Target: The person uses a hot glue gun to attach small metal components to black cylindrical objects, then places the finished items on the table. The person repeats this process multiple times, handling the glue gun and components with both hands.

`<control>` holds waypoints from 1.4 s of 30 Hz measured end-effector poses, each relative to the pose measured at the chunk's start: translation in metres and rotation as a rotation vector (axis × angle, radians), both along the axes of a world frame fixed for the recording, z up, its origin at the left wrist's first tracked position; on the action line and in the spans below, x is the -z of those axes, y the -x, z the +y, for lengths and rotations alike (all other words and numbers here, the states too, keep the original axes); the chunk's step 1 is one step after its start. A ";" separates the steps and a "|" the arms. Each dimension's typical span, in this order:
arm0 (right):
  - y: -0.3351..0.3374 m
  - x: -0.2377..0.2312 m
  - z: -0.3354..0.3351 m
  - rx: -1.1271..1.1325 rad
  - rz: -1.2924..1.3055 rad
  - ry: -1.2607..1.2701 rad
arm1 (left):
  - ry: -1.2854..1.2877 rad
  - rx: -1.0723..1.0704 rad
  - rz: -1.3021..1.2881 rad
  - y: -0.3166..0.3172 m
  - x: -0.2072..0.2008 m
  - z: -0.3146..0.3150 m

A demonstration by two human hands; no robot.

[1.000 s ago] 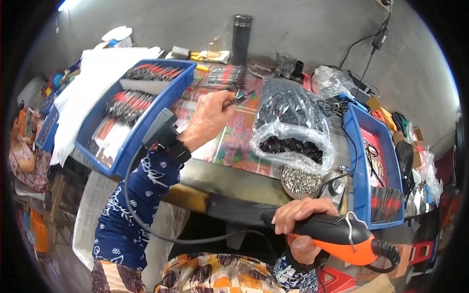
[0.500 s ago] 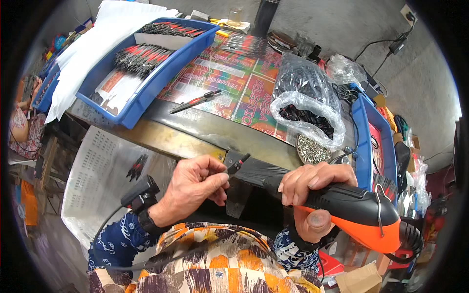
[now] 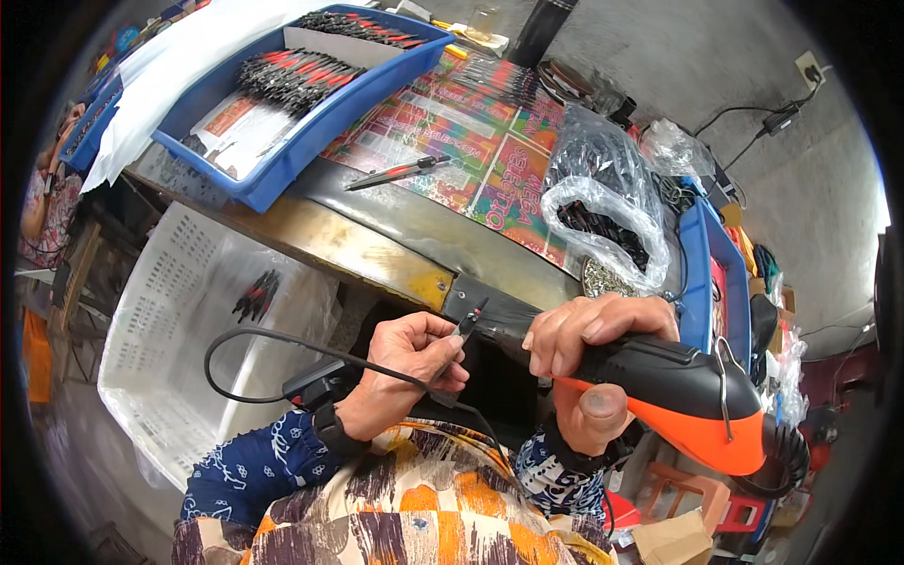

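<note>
My left hand [image 3: 411,362] is closed, pinching a small dark part [image 3: 467,322] with a bit of red at its upper end; it looks like a drawing compass, mostly hidden by the fingers. Wrapped around the front of an orange-and-black electric screwdriver [image 3: 692,400] is my right hand [image 3: 603,353], with the thumb underneath. The tool points left toward the left hand, and its tip is hidden. A black-and-red drawing compass [image 3: 395,173] lies on the table beyond both hands.
A blue tray [image 3: 259,193] holds many black-and-red compasses at the back left. An open plastic bag [image 3: 603,193] of dark parts stands near a dish of small metal pieces [image 3: 603,279]. A white basket [image 3: 155,330] sits below the table's left edge. Another blue tray [image 3: 697,273] is at right.
The view has shifted, so the table sits a little higher and to the right. My left hand is slightly nearer the screwdriver, and a black cable now loops over its wrist. Both grips stay the same.
</note>
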State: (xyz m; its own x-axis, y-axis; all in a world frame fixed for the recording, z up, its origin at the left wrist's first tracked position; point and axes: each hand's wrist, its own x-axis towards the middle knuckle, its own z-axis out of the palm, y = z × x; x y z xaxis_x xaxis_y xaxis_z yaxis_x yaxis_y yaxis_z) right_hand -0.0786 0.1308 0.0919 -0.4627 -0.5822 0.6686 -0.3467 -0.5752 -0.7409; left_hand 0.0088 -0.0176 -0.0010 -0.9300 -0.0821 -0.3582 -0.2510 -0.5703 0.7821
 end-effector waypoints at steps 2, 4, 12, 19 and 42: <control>0.001 0.004 -0.003 0.002 -0.014 0.009 | -0.002 -0.001 0.008 0.001 0.000 0.001; 0.002 0.007 -0.005 0.007 -0.036 0.019 | 0.003 -0.014 0.010 0.002 0.000 0.003; 0.006 0.012 -0.009 0.005 -0.089 0.065 | -0.005 0.022 0.010 0.005 -0.001 0.006; -0.009 0.005 -0.021 0.382 -0.164 -0.021 | 0.001 0.029 0.010 0.006 -0.003 0.008; 0.008 0.011 -0.015 0.176 -0.073 0.011 | 0.012 -0.001 0.006 0.006 -0.002 0.012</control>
State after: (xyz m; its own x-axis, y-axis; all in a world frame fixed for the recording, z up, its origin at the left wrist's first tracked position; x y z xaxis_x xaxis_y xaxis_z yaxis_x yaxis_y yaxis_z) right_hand -0.0865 0.1153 0.0807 -0.6044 -0.4804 0.6355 -0.3882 -0.5190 -0.7615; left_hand 0.0031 -0.0055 0.0006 -0.9322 -0.0873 -0.3513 -0.2452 -0.5616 0.7903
